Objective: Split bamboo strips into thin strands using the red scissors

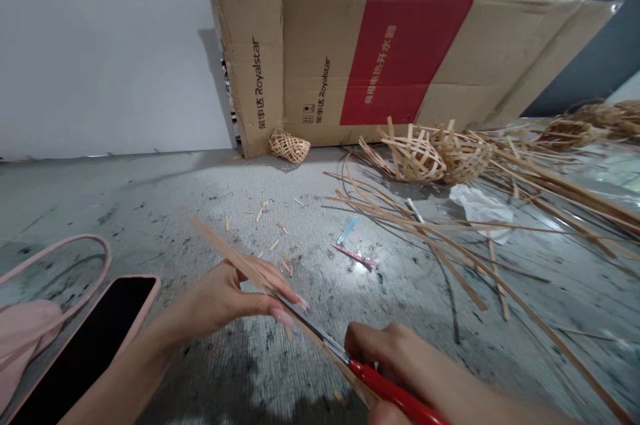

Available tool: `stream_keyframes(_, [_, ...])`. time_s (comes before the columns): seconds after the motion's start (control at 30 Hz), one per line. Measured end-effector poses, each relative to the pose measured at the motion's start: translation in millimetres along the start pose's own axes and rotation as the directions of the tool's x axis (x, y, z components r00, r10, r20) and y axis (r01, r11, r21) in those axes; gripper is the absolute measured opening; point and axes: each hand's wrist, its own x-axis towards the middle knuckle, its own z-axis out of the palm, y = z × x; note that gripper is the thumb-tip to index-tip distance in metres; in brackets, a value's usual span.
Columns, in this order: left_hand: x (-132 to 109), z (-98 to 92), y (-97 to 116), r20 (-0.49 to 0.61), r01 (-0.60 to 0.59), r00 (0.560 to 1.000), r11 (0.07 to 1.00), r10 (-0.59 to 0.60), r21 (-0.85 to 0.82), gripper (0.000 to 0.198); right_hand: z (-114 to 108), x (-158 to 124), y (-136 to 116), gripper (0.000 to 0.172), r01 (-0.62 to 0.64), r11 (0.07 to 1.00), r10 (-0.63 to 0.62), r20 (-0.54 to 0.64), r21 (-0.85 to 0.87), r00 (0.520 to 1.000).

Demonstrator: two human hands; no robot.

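A strip [220, 245] is pinched by the left hand [225, 295], a red-handled tool [395, 395] gripped by the right hand [405, 353]. Beyond both, offcuts [275, 245] are already cut; woven baskets [425, 161] seem unfinished.

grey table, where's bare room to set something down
Widest patch: back left of the table, between white panel, pink strap and small woven piece, stained but open. Smaller: between that piece and the blue strip. Crowded: the right side, with loose strips and woven baskets; the front, with the left hand, right hand, red tool and phone.
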Motion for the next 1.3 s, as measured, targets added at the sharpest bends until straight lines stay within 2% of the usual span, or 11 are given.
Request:
stream_keyframes(0.23, [-2.6, -5.4, 1.2, -0.01, -0.018, 1.0, 0.999, 0.019, 0.041, 0.016, -4.3, 2.3, -6.5, 0.064, 0.003, 1.0, -0.003, 0.013, 0.014, 1.0])
stream_keyframes(0.37, [-2.9, -9.5, 1.2, -0.019, -0.061, 0.998, 0.998, 0.06, -0.029, 0.01, -5.4, 0.1, -5.3, 0.072, 0.012, 1.0, -0.013, -0.045, -0.007, 0.999])
stream_keyframes(0.5, [-2.4, -9.8, 0.4, -0.041, -0.075, 0.996, 0.997, 0.074, -0.035, 0.009, -6.5, -1.3, -4.0, 0.072, 0.023, 0.999, -0.02, -0.081, 0.039, 0.997])
stream_keyframes(0.67, [0.0, 0.8, 3.4, -0.008, -0.049, 0.999, 0.998, 0.049, -0.038, 0.011, -3.9, 6.9, 1.5, 0.073, 0.012, 0.996, -0.011, -0.006, 0.083, 1.0])
stream_keyframes(0.9, [2.3, 13.4, 7.9, -0.037, 0.002, 0.999, 1.0, -0.003, -0.028, 0.011, 2.1, 18.6, 7.6, 0.077, 0.121, 0.984, -0.123, 0.013, 0.129, 0.992])
stream_keyframes(1.13, [0.4, 6.9, 7.1, -0.068, -0.11, 0.992, 0.994, 0.108, -0.019, 0.021, 0.4, 14.8, -3.6, 0.078, 0.073, 0.997, -0.073, -0.014, 0.035, 0.997])
stream_keyframes(1.3, [-0.9, 1.8, 4.6, -0.069, -0.165, 0.985, 0.981, 0.159, -0.097, 0.013, 2.2, 10.5, -2.0, 0.077, 0.11, 0.993, -0.108, -0.055, 0.033, 0.993])
